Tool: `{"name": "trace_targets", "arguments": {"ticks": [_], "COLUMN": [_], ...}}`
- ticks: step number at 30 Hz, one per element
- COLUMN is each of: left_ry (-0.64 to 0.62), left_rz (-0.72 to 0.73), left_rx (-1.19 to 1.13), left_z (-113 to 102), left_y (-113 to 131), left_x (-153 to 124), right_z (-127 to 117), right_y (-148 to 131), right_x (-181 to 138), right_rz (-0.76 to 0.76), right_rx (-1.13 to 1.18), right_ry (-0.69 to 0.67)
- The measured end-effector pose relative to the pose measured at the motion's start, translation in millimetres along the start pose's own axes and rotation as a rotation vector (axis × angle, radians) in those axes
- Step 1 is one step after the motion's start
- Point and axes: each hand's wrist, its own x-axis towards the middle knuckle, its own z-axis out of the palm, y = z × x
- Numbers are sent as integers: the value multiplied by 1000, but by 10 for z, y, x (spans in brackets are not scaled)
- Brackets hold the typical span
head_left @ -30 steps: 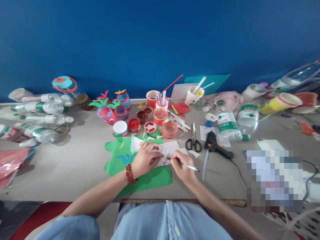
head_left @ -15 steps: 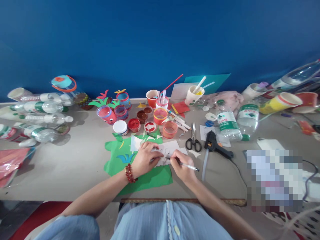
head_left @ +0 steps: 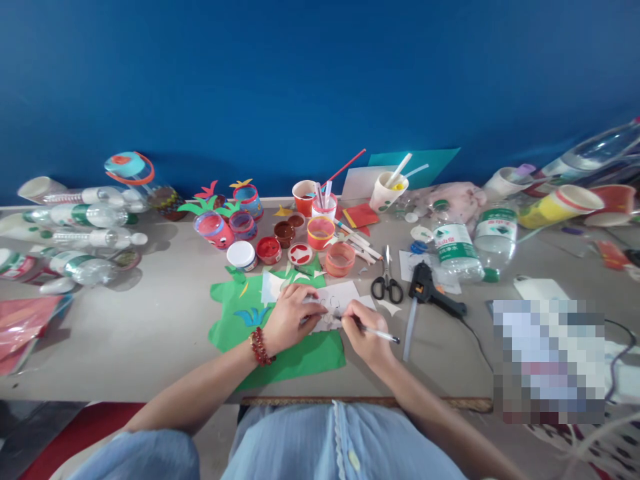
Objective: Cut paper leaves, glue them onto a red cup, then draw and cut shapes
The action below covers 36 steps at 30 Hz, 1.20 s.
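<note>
The slim pen with a clear barrel and dark end (head_left: 379, 333) lies inside the grip of the right hand (head_left: 367, 333), its fingers pinched around the front part and its rear end jutting out to the right. It should be light, stiff and rather smooth, best held close to the tip. The small white paper sheet with dark drawn lines (head_left: 345, 292) lies just beyond and left of that grip, partly over a large green paper sheet (head_left: 300, 363) on the grey worktop (head_left: 165, 320). Thin and flexible, it probably slides or creases easily, so flat pressure near an edge suits it. The left hand (head_left: 293, 319) rests over its left part, thumb reaching toward the lines; whether that grip pinches anything, I cannot tell. Black-handled metal scissors (head_left: 387, 287) lie near the sheet's right side.
</note>
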Motion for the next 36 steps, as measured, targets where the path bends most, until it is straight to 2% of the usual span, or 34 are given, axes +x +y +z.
{"name": "trace_targets", "arguments": {"ticks": [36], "left_ry": [23], "left_rz": [10], "left_rx": [4], "left_z": [30], "left_y": [-26], "left_x": [-15], "right_z": [-22], "right_y": [8], "right_x": [-26], "right_rz": [-35], "right_rx": [43], "right_ry": [-30]}}
